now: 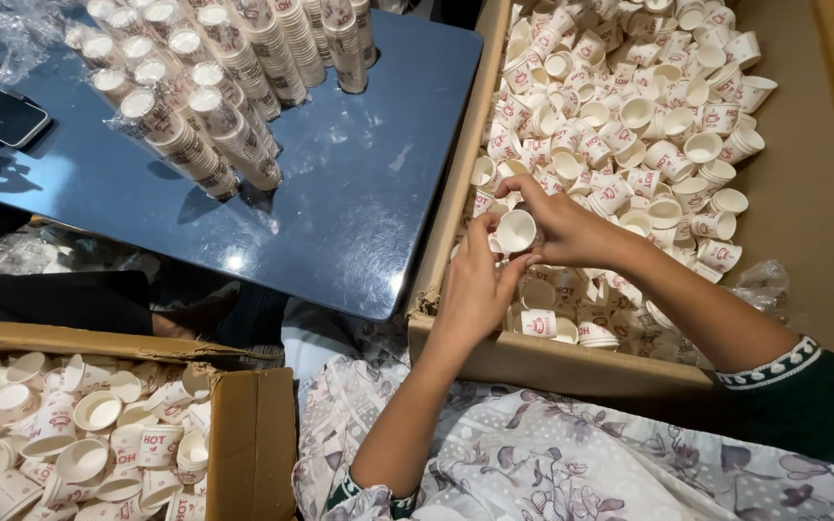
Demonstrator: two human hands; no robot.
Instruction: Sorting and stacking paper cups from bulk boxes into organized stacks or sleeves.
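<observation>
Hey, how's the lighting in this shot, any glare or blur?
Head view: soft glare patches on the glossy blue table; the wrapped cup stacks cast short shadows there; both hands and the held white paper cup are evenly lit and sharp; mild wide-angle bending at the edges.

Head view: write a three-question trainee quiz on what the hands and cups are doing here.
1. True or false: both hands, left hand and right hand, grip one small white paper cup.
2. Where do the wrapped cup stacks lie?
A. blue table
B. floor
C. lap
3. Fill in: the held cup is over the large ____ box of loose cups.

Key: 1 true; 2 A; 3 cardboard.
</observation>
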